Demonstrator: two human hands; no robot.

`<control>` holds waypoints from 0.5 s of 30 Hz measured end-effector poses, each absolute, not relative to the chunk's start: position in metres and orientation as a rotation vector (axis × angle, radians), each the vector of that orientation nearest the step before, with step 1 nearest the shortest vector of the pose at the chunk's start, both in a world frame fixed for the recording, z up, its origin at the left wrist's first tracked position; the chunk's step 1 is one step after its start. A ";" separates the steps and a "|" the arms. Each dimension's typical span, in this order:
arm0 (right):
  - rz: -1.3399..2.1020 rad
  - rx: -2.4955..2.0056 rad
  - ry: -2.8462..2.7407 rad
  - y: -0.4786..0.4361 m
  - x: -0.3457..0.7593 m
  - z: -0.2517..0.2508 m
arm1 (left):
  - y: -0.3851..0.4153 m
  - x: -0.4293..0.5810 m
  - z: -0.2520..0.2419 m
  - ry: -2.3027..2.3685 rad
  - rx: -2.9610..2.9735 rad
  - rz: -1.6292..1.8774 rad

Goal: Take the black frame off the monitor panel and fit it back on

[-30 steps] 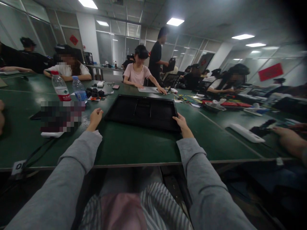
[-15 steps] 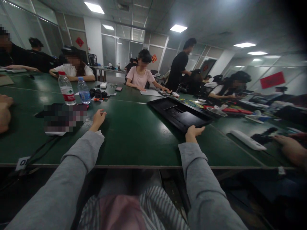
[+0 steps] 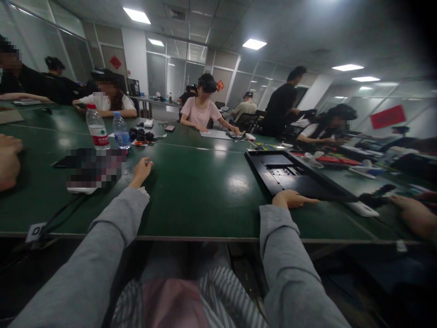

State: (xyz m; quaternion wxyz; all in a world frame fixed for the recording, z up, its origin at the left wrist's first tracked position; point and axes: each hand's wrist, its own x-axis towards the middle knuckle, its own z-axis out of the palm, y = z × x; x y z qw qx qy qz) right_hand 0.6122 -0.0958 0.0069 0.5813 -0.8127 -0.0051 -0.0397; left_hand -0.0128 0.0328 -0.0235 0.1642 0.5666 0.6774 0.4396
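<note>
A flat black panel [image 3: 293, 175] lies on the green table [image 3: 205, 191], off to my right and turned at an angle. My right hand [image 3: 292, 198] rests against its near edge, fingers stretched out flat toward the right. My left hand [image 3: 141, 171] hovers over bare table left of centre, fingers loosely extended, holding nothing. Both arms wear grey sleeves.
Two water bottles [image 3: 97, 127] stand at the left, near a blurred-out patch. Another person's hand [image 3: 8, 161] shows at the far left and another person's hand [image 3: 414, 212] at the far right by a white bar [image 3: 362, 208]. Several seated people work across the table; one person stands behind.
The black panel has slid and swung from in front of me to my right, with my right hand following its edge. My left hand has barely moved.
</note>
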 end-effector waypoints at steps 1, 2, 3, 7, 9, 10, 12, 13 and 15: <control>-0.103 -1.887 0.004 -0.095 0.612 0.007 | 0.032 -0.012 -0.023 1.931 1.614 1.255; -0.116 -1.868 0.021 -0.095 0.612 0.006 | 0.031 -0.012 -0.022 1.931 1.613 1.256; -0.125 -1.847 0.036 -0.094 0.612 0.006 | 0.030 -0.012 -0.022 1.929 1.614 1.256; -0.143 -1.786 0.021 -0.091 0.613 0.004 | 0.029 -0.011 -0.021 1.917 1.624 1.252; -0.152 -1.771 0.037 -0.093 0.613 0.006 | 0.030 -0.012 -0.022 1.909 1.630 1.252; -0.159 -1.767 0.061 -0.094 0.613 0.008 | 0.030 -0.012 -0.023 1.906 1.633 1.250; -0.171 -1.778 0.059 -0.100 0.612 0.013 | 0.031 -0.013 -0.023 1.901 1.642 1.241; -0.178 -1.793 -0.016 -0.102 0.612 0.016 | 0.031 -0.013 -0.024 1.899 1.649 1.238; -0.208 -1.822 -0.412 -0.107 0.609 0.023 | 0.031 -0.013 -0.024 1.895 1.665 1.237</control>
